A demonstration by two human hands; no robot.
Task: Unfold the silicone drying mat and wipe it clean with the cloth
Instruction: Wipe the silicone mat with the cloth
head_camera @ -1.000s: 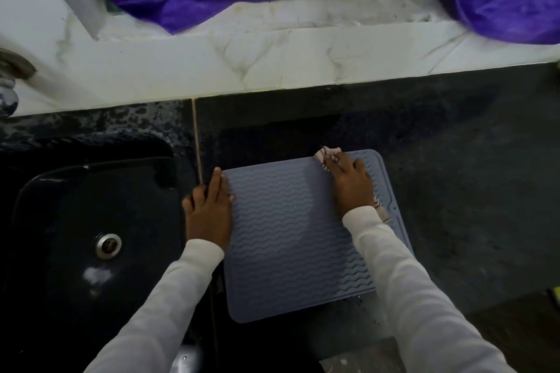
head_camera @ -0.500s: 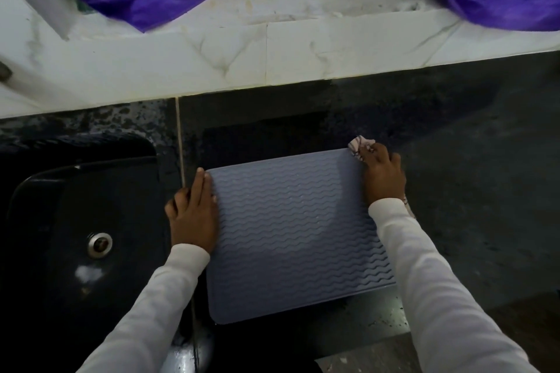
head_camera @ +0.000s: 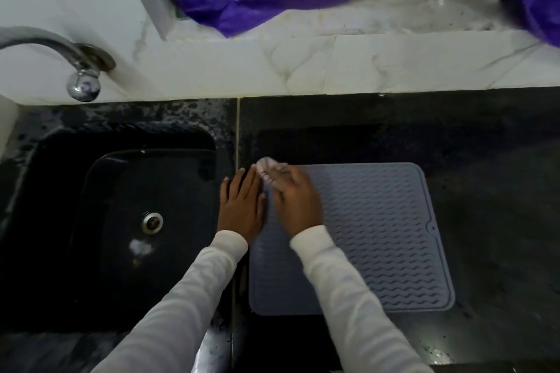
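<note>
The grey-blue silicone drying mat (head_camera: 378, 236) lies flat and unfolded on the dark countertop, its wavy ridges facing up. My left hand (head_camera: 241, 210) presses flat on the mat's left edge, fingers together. My right hand (head_camera: 298, 201) sits on the mat's far left corner, right beside the left hand, and holds a small pale cloth (head_camera: 268, 168) that pokes out beyond the fingertips and looks blurred.
A black sink (head_camera: 121, 221) with a metal drain (head_camera: 152, 222) lies just left of the mat. A chrome tap (head_camera: 81, 82) juts from the white tiled wall. Purple fabric (head_camera: 272, 0) hangs on the ledge behind. Dark countertop (head_camera: 491, 191) extends to the right.
My right hand has swept the cloth from the mat's far right corner across to its far left corner, ending next to my left hand. The left hand stayed on the left edge.
</note>
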